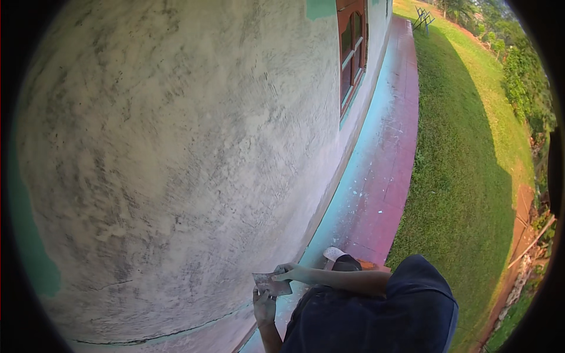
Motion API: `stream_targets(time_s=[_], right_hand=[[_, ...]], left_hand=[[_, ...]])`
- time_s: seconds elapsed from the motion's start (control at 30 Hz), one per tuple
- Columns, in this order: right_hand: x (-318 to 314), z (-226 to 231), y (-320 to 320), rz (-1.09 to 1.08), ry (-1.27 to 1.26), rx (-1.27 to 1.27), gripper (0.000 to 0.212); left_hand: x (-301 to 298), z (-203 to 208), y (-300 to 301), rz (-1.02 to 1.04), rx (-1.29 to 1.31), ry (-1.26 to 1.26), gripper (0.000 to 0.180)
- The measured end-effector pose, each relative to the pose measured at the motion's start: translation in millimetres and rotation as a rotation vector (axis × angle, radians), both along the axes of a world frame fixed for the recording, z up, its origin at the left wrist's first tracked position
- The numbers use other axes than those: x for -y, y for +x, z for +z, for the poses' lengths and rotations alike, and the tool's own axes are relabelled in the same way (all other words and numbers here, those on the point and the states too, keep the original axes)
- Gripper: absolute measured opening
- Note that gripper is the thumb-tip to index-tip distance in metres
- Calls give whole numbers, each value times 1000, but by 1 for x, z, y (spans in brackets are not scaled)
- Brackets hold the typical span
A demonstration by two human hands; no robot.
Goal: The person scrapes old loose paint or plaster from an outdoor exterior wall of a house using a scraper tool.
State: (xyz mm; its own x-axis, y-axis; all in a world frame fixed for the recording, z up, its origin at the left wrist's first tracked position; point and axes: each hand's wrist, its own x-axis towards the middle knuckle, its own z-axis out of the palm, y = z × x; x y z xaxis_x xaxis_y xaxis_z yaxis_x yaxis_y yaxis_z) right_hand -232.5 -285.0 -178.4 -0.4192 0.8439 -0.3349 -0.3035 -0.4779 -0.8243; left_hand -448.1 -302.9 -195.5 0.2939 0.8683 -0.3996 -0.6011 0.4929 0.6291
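Observation:
A small brownish-grey rectangular sheet, which looks like sandpaper (pixel 281 287), is held between my two hands just off the wall. My right hand (pixel 288 272) pinches its upper edge, with the forearm reaching across from the right. From below, my left hand (pixel 264 305) grips the lower left part of the sheet, its fingers partly hidden. Close on the left rises the plastered wall (pixel 176 153), patchy white and grey with dark smudges. Teal paint (pixel 30 229) shows at its far left side.
A brown-framed window (pixel 351 53) is set in the wall ahead. Along the wall base runs a red and pale blue walkway (pixel 385 170) dotted with white flecks. Grass (pixel 459 147) lies to the right. A dark folding rack (pixel 423 19) stands far off. My light shoe (pixel 333 253) is on the walkway.

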Motion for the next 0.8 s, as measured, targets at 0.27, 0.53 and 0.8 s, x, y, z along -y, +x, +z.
stream_targets(time_s=[0.27, 0.53, 0.8], right_hand=[[-8, 10, 21, -245, 59, 267, 36], [0, 39, 30, -268, -71, -286, 51], [-2, 108, 46, 195, 164, 141, 61]], left_hand=[[-13, 73, 30, 2, -234, 96, 33], [-31, 75, 37, -225, -694, 202, 30], [-36, 59, 50, -182, -687, 247, 16]])
